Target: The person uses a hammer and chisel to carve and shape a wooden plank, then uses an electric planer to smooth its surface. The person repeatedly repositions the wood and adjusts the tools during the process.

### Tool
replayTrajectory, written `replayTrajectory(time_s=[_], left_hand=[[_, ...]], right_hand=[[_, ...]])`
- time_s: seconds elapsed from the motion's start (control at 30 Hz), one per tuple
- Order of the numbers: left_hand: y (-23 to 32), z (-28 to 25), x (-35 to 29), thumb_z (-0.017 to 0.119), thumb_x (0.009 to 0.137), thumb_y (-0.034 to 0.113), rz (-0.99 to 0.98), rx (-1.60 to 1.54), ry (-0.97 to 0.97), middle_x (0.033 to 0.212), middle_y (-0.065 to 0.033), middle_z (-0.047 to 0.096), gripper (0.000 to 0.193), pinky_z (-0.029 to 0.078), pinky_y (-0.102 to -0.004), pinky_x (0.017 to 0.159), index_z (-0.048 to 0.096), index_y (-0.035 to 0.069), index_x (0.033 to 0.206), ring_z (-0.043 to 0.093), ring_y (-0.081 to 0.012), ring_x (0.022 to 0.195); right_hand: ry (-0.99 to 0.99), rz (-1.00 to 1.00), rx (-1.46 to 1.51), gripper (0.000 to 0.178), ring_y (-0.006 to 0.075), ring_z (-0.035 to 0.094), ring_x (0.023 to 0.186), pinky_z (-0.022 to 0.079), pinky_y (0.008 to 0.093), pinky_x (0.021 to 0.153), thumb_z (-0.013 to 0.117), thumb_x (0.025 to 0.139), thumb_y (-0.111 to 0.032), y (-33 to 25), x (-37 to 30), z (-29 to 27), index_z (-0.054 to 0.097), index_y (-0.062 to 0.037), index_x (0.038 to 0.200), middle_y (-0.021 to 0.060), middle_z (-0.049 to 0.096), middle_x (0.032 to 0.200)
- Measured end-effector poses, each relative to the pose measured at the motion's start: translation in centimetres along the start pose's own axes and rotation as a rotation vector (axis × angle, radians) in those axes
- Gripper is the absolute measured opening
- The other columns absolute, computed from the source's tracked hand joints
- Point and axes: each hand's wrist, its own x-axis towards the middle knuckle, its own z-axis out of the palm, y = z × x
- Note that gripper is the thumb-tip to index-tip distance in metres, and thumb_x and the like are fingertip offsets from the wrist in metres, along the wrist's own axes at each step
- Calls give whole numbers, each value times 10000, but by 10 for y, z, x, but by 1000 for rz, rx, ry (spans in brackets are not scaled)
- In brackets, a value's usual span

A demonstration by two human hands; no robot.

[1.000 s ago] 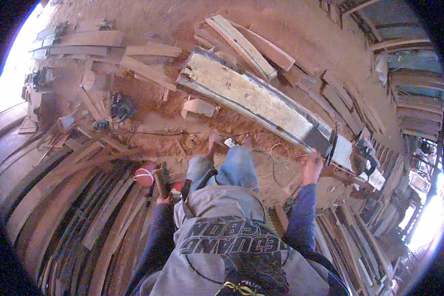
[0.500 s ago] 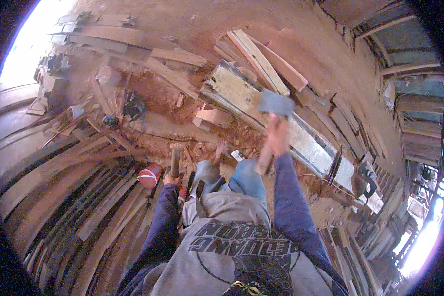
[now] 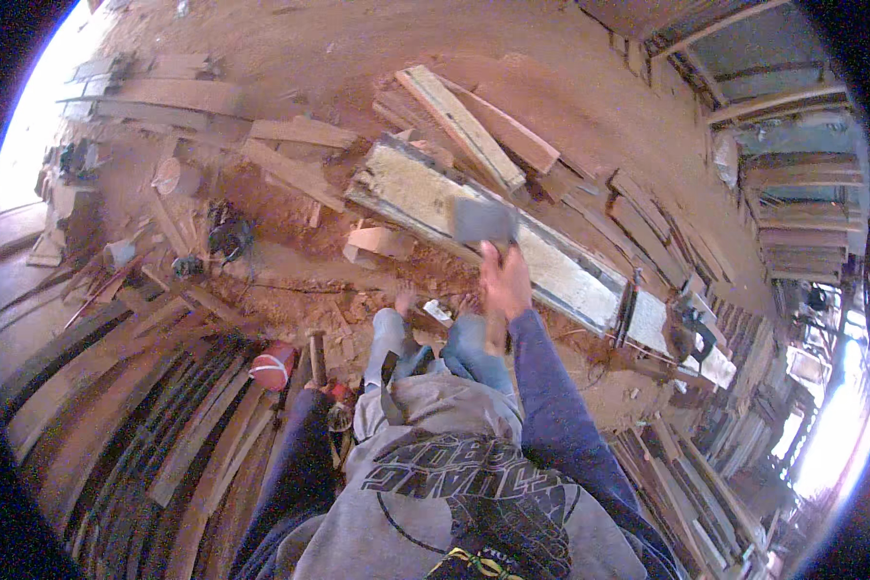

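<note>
My right hand (image 3: pixel 506 280) is closed round the wooden handle of a hatchet (image 3: pixel 485 223), gripping close under its broad grey head, which is blurred by motion. The head hangs over a long pale plank with dark edges (image 3: pixel 420 184), lying slantwise in front of me; I cannot tell whether they touch. Low at my left side, my left hand (image 3: pixel 314 388) is mostly hidden by its sleeve. A short wooden stick (image 3: pixel 317 358) stands up from it, seemingly in its grip. The red container with a pale band (image 3: pixel 273 366) is just left of the stick.
Boards (image 3: pixel 464 126) lie beyond the plank, with a wood block (image 3: pixel 379 244) on its near side. Stacked dark timber (image 3: pixel 155 425) fills the lower left. A clamp-like metal piece (image 3: pixel 629 307) crosses the plank's right part. My bare feet (image 3: pixel 406 297) rest on reddish ground.
The view has shifted, so the scene sits farther left. My right hand has moved the hatchet along the plank toward its left part. My left hand and the stick have dropped lower beside the red container.
</note>
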Motion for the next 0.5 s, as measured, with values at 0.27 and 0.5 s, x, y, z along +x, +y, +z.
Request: replayTrajectory(time_s=[0.27, 0.5], left_hand=[[59, 27, 48, 833, 787, 338, -6, -188, -111, 669, -73, 598, 411, 448, -375, 423, 645, 67, 1033, 569, -181, 493], [185, -10, 34, 807, 820, 292, 17, -150, -94, 695, -71, 617, 448, 480, -355, 456, 624, 33, 1137, 568, -178, 509]], right_hand=[[373, 363, 331, 320, 97, 517, 475, 438, 266, 417, 614, 988, -351, 158, -89, -123, 503, -51, 1006, 5, 534, 648], [626, 284, 260, 308, 153, 565, 572, 478, 310, 516, 689, 926, -267, 208, -108, -197, 567, -20, 1063, 61, 606, 768]])
